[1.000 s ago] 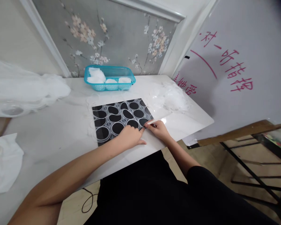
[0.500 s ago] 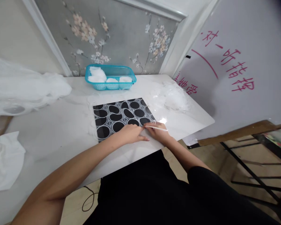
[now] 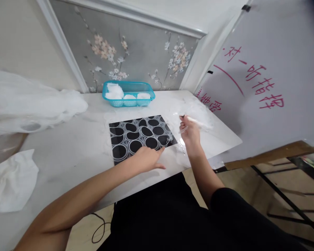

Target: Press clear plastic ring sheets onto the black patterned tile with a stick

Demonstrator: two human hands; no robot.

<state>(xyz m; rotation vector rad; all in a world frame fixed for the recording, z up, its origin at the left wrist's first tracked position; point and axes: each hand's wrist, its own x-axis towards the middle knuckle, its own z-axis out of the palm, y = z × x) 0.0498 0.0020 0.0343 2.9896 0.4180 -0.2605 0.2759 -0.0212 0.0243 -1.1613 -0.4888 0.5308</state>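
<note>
My left hand (image 3: 148, 158) rests at the near edge of a black sheet (image 3: 134, 145) printed with grey-outlined ovals and bean shapes. Its index finger stretches toward the sheet's near right part, with the thumb apart. My right hand (image 3: 190, 130) is raised to the right of the sheet, fingers closed round a slim white pen-like tool (image 3: 196, 121). The tool's dark tip points left. A thin, clear, strip-like piece shows beside these fingers; whether they grip it is unclear. Fine pale strands (image 3: 169, 141) lie on the sheet's near right corner.
Behind the sheet stands a blue plastic basket (image 3: 152, 97) with white pieces inside. Thin whitish scraps (image 3: 205, 115) are heaped on the table's right. White bundled material (image 3: 36, 101) and a crumpled white cloth (image 3: 14, 177) lie left. A whiteboard (image 3: 272, 59) borders the right side.
My right hand has lifted off the sheet's near edge and moved up and right with the tool. My left hand stays at the sheet. The view has shifted slightly.
</note>
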